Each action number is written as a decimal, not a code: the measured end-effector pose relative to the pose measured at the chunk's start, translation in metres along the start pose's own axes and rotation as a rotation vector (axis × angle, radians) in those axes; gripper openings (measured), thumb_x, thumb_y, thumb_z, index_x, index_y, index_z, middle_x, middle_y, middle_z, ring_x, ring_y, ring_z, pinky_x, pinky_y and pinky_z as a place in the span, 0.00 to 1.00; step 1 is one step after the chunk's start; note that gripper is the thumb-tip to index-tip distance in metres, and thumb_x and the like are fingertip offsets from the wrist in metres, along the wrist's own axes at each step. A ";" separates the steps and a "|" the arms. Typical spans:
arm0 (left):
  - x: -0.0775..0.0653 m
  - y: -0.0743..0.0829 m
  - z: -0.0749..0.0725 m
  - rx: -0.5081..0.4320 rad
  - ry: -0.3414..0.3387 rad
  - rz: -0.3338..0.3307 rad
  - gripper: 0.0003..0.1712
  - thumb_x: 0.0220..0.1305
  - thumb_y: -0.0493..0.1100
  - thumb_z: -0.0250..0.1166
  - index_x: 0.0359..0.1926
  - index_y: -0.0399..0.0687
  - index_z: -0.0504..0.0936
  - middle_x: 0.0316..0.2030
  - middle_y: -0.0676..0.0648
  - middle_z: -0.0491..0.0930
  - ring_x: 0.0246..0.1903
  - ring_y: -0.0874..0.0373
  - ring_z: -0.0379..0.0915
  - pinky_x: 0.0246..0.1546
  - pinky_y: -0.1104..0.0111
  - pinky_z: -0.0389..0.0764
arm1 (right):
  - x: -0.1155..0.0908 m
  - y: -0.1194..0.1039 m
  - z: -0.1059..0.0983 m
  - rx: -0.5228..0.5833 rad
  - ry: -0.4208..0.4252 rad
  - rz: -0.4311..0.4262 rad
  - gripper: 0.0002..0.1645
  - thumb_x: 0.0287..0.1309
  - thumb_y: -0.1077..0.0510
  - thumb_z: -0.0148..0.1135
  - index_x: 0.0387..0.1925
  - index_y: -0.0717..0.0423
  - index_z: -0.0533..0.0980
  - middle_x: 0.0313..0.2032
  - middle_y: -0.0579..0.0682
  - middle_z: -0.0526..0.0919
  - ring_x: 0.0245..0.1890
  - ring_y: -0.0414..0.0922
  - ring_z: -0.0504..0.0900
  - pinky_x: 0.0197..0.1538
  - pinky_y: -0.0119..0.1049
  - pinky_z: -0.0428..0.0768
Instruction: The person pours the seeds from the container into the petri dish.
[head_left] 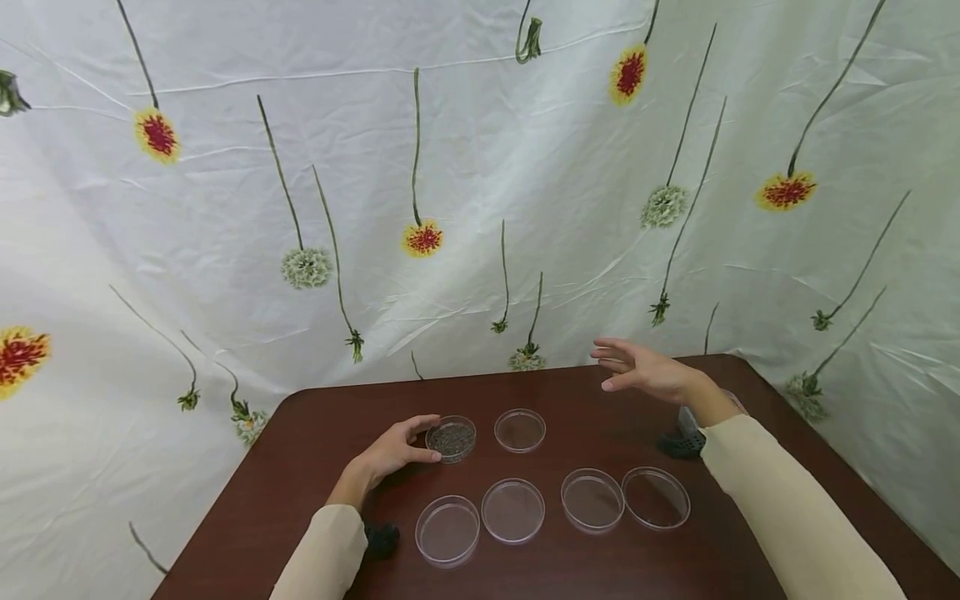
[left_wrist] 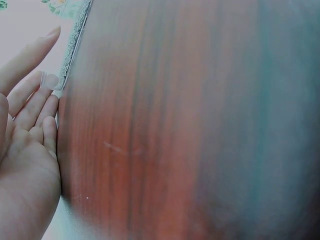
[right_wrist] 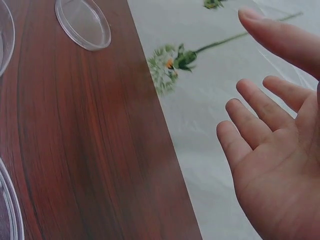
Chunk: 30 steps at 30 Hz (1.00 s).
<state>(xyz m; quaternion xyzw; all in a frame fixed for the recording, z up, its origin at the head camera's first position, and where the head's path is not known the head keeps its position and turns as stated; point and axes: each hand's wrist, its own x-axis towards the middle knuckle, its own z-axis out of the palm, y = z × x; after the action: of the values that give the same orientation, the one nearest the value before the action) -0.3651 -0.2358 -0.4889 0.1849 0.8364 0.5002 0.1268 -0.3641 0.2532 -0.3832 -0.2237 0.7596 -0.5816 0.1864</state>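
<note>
A round clear petri dish (head_left: 451, 440) filled with dark, grainy material lies toward the left back of the table. My left hand (head_left: 396, 450) holds it by its left side, thumb at the near rim and fingers at the far rim. In the left wrist view that dish (left_wrist: 75, 42) appears nearly edge-on beside the fingers. My right hand (head_left: 637, 371) is raised above the back right of the table, fingers spread and apart from any dish. Its empty palm and loosely extended fingers (right_wrist: 255, 120) show in the right wrist view. A clear petri dish (head_left: 520, 431) lies right of the filled one.
Several more clear petri dishes lie in a row nearer the front, from the left one (head_left: 447, 530) to the right one (head_left: 656, 498). The dark brown table (head_left: 300, 467) ends at a white flowered cloth (head_left: 465, 167). A grey-and-black object (head_left: 684, 437) shows beside the right sleeve.
</note>
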 end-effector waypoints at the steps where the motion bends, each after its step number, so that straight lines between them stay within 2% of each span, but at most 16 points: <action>1: 0.000 0.000 0.000 0.002 -0.001 0.001 0.44 0.63 0.40 0.77 0.75 0.38 0.67 0.71 0.35 0.68 0.71 0.35 0.60 0.65 0.44 0.67 | 0.003 -0.001 0.003 -0.006 -0.007 -0.001 0.54 0.69 0.66 0.64 0.83 0.58 0.41 0.80 0.64 0.47 0.79 0.62 0.41 0.73 0.66 0.48; 9: 0.000 0.003 -0.003 -0.008 -0.022 0.028 0.44 0.64 0.39 0.75 0.76 0.35 0.64 0.72 0.33 0.65 0.71 0.34 0.59 0.64 0.47 0.69 | 0.029 0.000 0.026 0.013 -0.052 0.005 0.56 0.66 0.65 0.69 0.82 0.60 0.44 0.79 0.65 0.50 0.79 0.61 0.44 0.73 0.65 0.49; 15: -0.002 0.003 -0.002 0.009 -0.031 0.032 0.44 0.65 0.40 0.75 0.76 0.34 0.64 0.72 0.33 0.64 0.73 0.33 0.56 0.67 0.43 0.65 | 0.045 0.013 0.049 0.040 -0.068 0.034 0.56 0.65 0.66 0.69 0.82 0.60 0.45 0.78 0.64 0.52 0.79 0.61 0.47 0.74 0.63 0.50; 19: -0.003 -0.001 -0.003 -0.001 -0.020 0.029 0.44 0.64 0.39 0.76 0.75 0.35 0.65 0.72 0.34 0.65 0.73 0.35 0.56 0.68 0.43 0.63 | 0.056 0.028 0.063 -0.021 -0.066 0.054 0.54 0.63 0.67 0.70 0.81 0.64 0.48 0.77 0.66 0.56 0.77 0.64 0.50 0.73 0.63 0.54; 25: -0.002 -0.002 -0.003 -0.023 -0.019 0.028 0.44 0.64 0.38 0.75 0.75 0.35 0.65 0.72 0.33 0.65 0.73 0.34 0.56 0.67 0.43 0.65 | 0.066 0.055 0.079 -0.135 -0.081 0.092 0.56 0.59 0.65 0.74 0.80 0.67 0.51 0.76 0.67 0.58 0.77 0.65 0.52 0.73 0.62 0.56; 30: -0.001 -0.002 -0.001 -0.020 0.000 0.020 0.43 0.63 0.38 0.76 0.75 0.36 0.67 0.72 0.34 0.66 0.73 0.34 0.55 0.69 0.41 0.59 | 0.071 0.061 0.092 -0.242 -0.079 0.088 0.59 0.54 0.65 0.79 0.79 0.68 0.53 0.75 0.65 0.60 0.77 0.64 0.52 0.73 0.61 0.55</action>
<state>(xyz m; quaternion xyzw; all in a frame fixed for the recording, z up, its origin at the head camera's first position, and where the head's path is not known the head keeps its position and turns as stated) -0.3655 -0.2379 -0.4905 0.1920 0.8295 0.5096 0.1239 -0.3801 0.1536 -0.4672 -0.2338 0.8252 -0.4680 0.2130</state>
